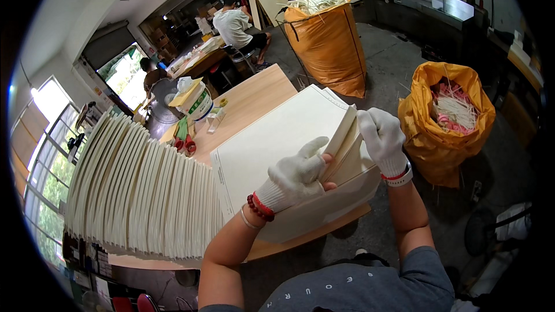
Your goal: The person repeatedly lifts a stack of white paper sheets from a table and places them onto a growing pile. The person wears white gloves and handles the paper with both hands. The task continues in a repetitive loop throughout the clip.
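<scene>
A thick stack of large white paper sheets [283, 133] lies on the table in front of me, with thin printed lines near its edges. Its right edge is parted into narrow bundles [342, 149] that stand tilted between my hands. My left hand [298, 169], in a white knit glove with bare fingertips, is closed on the near end of these bundles, thumb raised. At their far end my right hand [380, 138], also gloved, is closed with the fingers curled against the sheet edge. Exactly how many layers each hand grips is hidden.
A long fanned row of white sheets [144, 190] stands on the left of the wooden table [260, 95]. Beyond are a white bucket [193, 101] and red-handled tools [185, 144]. Orange bags of paper strips [326, 40] [448, 138] stand on the floor. Several people work farther back.
</scene>
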A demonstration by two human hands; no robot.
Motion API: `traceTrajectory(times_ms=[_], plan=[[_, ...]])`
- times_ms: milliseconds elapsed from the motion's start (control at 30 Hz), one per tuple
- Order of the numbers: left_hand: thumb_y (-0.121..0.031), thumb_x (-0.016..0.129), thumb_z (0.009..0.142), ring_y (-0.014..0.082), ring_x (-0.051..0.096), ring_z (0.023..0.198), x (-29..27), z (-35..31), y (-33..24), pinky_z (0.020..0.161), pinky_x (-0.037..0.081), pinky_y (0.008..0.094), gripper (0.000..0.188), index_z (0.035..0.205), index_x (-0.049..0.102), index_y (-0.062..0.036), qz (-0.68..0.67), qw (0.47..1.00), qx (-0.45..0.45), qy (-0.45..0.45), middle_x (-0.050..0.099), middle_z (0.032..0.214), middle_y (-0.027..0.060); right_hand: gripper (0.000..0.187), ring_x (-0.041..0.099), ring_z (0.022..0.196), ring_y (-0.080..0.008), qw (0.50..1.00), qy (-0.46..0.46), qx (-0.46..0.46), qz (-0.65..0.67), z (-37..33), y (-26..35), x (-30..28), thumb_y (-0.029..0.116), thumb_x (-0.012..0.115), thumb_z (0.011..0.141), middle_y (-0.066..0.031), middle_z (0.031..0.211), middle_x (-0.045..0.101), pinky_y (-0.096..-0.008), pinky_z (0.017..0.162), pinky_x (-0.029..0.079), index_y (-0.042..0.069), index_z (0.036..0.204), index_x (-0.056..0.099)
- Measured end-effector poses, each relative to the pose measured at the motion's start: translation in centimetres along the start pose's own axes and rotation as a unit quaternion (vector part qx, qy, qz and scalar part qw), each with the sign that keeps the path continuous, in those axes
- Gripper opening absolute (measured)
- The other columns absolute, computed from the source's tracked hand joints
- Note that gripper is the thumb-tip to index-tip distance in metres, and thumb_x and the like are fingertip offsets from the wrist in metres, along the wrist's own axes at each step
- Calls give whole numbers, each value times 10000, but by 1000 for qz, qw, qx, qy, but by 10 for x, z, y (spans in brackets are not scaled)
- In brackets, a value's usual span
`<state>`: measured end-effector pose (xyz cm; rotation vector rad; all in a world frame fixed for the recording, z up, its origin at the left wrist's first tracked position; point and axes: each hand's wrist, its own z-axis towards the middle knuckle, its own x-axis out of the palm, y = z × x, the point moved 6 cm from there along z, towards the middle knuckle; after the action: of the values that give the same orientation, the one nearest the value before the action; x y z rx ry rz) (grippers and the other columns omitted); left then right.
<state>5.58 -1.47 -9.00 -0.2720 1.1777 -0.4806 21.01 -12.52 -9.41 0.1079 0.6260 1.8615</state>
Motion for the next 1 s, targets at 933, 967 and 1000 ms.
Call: traceTrajectory(times_ms=[933,967,1000], plan=[[-56,826,692,347,600,1145,-4,-2,6,932,491,331,494,1146,638,-109,-44,998,-35,-7,419,1453,247,48,464,510,-205,996,4,-89,-32,-1,10,-5,-23,571,872,-79,624,470,-324,458,373,-41,901,605],[-53,812,709,346,612,1123,-3,-3,10,922,496,325,492,1165,638,-119,-55,998,-35,-3,434,1442,246,65,475,517,-208,995,13,-90,-28,0,10,-6,-33,577,862,-82,639,487,-316,460,387,-40,920,605],[-50,798,726,346,624,1101,-2,-5,12,912,500,319,491,1184,639,-128,-66,997,-36,1,449,1432,246,85,484,519,-202,993,-5,-105,-56,-4,1,-12,22,577,886,-81,653,501,-299,464,398,-43,933,603]])
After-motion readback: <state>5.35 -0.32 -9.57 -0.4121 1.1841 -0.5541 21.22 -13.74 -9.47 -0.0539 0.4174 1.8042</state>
